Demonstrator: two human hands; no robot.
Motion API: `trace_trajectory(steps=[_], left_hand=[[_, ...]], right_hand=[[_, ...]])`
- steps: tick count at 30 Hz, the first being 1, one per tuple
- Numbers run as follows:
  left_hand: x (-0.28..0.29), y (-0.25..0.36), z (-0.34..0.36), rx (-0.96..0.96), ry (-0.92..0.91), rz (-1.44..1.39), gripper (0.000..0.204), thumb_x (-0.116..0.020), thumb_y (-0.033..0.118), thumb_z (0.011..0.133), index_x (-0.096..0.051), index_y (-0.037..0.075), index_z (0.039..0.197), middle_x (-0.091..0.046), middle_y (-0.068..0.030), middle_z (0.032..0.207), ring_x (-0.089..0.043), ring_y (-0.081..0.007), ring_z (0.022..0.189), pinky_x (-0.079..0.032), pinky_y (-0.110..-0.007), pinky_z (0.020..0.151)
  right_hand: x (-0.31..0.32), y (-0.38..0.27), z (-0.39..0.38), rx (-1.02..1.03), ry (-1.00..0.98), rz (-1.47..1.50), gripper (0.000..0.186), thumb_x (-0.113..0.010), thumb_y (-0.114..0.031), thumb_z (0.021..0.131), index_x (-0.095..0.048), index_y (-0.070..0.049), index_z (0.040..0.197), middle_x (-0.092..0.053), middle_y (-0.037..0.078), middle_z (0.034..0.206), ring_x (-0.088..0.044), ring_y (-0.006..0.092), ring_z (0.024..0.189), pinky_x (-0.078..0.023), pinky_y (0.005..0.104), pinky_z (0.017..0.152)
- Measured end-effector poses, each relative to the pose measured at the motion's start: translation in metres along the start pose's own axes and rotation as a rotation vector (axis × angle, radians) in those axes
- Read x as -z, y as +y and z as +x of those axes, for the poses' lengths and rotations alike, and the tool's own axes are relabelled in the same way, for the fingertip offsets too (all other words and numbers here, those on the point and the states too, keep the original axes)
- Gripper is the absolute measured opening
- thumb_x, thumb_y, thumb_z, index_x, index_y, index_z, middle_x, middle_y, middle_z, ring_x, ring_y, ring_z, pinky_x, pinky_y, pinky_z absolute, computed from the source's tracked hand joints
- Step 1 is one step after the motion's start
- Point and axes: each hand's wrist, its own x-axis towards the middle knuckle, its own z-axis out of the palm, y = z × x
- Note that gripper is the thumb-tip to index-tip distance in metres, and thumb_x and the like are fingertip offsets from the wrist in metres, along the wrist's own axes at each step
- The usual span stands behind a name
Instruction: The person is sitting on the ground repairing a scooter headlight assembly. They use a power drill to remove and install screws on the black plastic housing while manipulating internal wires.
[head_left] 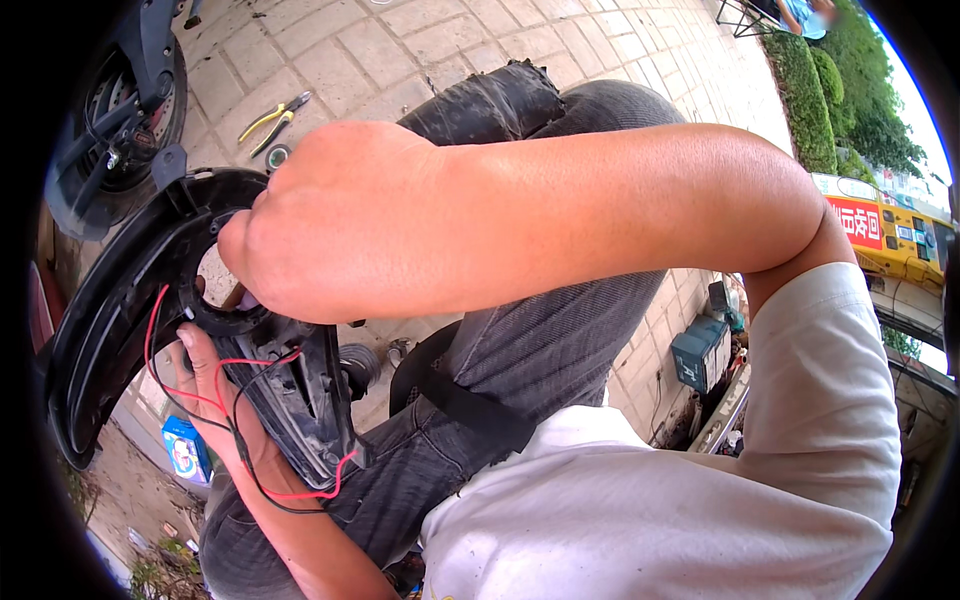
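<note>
A curved black plastic vehicle panel (110, 305) with a round opening leans over my lap at the left. My left hand (212, 385) supports it from below, thumb up near the rim of the opening and the fingers partly behind the panel. Thin red and black wires (235, 425) hang loosely across the panel and over my left wrist. My right arm reaches across from the right. Its hand (320, 220) is closed in a fist at the right edge of the round opening; the back of the hand hides what the fingers grip.
Yellow-handled pliers (275, 122) and a small roll of tape (278, 156) lie on the paving. A wheel (125, 120) stands at the far left. A blue box (186, 448) sits below the panel. A grey-blue case (702, 352) is at the right, and a person (805, 18) is far off.
</note>
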Motion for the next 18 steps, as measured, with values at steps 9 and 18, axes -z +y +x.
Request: trace_trajectory(steps=[9, 18], left_hand=[[-0.009, 0.007, -0.004, -0.022, -0.008, 0.027, 0.044, -0.047, 0.032, 0.104, -0.050, 0.001, 0.135, -0.060, -0.0119, 0.126, -0.062, -0.0210, 0.109, -0.051, -0.036, 0.092], [-0.010, 0.008, -0.004, -0.075, -0.008, 0.078, 0.044, -0.048, 0.031, 0.104, -0.051, -0.001, 0.133, -0.060, -0.0119, 0.125, -0.061, -0.0192, 0.108, -0.049, -0.033, 0.093]], right_hand=[[0.003, 0.001, 0.000, 0.013, -0.061, -0.004, 0.017, -0.068, -0.013, 0.072, -0.072, -0.001, 0.084, -0.071, 0.014, 0.078, -0.071, 0.0317, 0.080, -0.056, 0.0430, 0.064], [0.004, 0.001, 0.001, 0.030, -0.078, -0.022, 0.019, -0.066, -0.014, 0.075, -0.072, -0.001, 0.087, -0.071, 0.015, 0.080, -0.071, 0.0322, 0.081, -0.056, 0.0439, 0.064]])
